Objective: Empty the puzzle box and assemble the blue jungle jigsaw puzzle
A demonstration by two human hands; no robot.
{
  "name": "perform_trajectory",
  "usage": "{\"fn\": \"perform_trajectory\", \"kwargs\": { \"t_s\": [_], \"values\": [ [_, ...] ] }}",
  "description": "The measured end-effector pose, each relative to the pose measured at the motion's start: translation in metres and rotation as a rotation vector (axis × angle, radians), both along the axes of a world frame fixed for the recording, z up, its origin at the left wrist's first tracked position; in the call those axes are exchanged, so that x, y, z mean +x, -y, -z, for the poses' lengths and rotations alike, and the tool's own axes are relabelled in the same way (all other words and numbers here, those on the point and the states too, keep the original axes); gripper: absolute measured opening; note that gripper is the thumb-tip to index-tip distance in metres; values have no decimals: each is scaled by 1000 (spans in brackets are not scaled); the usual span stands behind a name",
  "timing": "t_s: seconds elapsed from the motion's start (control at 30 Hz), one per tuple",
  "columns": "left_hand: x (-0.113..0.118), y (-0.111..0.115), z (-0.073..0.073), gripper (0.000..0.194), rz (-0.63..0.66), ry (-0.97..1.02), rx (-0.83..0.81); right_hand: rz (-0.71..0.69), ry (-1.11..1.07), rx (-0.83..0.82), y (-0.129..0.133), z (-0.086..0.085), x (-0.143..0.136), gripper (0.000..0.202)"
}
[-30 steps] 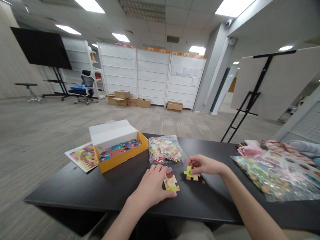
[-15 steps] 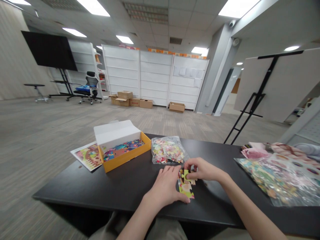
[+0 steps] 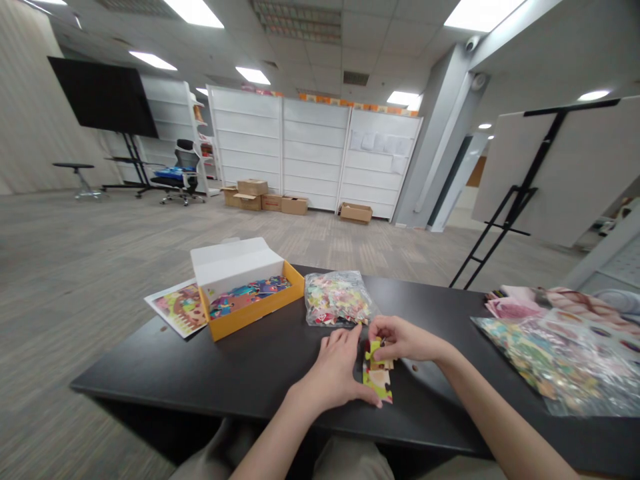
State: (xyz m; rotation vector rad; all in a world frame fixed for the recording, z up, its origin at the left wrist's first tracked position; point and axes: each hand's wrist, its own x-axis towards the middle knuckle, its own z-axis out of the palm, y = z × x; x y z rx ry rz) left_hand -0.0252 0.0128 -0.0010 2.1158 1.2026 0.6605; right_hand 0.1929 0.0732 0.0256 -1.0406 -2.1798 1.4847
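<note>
Several joined puzzle pieces (image 3: 379, 382) lie on the black table in front of me. My left hand (image 3: 336, 373) rests flat at their left side with fingers spread, its thumb touching the lower edge. My right hand (image 3: 400, 339) pinches a yellow-green puzzle piece (image 3: 374, 351) over the upper part of the joined pieces. Just beyond my hands is a clear plastic bag of loose pieces (image 3: 337, 298). The fingers of my right hand partly cover the upper pieces.
On the left, an open yellow box (image 3: 260, 315) holds colourful pieces, beside a printed picture sheet (image 3: 181, 310). To the right lie another bag of pieces (image 3: 555, 367) and pink fabric (image 3: 515, 305). The black table (image 3: 225, 373) has its near edge by my legs.
The joined pieces sit slightly further right relative to my left hand. My right hand keeps its pinch on the yellow-green piece. The whole view has shifted a little.
</note>
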Motion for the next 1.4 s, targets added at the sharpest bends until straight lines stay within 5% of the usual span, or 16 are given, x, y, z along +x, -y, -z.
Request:
{"fn": "perform_trajectory", "kwargs": {
  "t_s": [0.17, 0.47, 0.8, 1.13, 1.4],
  "values": [
    [2, -1, -1, 117, 32, 63, -72, -36, -77, -100, -4, 0, 5, 38],
    [8, -1, -7, 86, 43, 88, -114, -6, -178, -98, -6, -6, 13, 36],
    [6, -13, 3, 18, -18, 544, -208, 78, -170, -130, -8, -15, 21, 38],
    [-3, -12, 5, 15, -176, 513, -165, 77, -293, -148, -9, -6, 23, 35],
    [9, -13, 3, 34, -113, 810, -379, 208, -221, -85, -8, 4, -2, 40]
  ]
}}
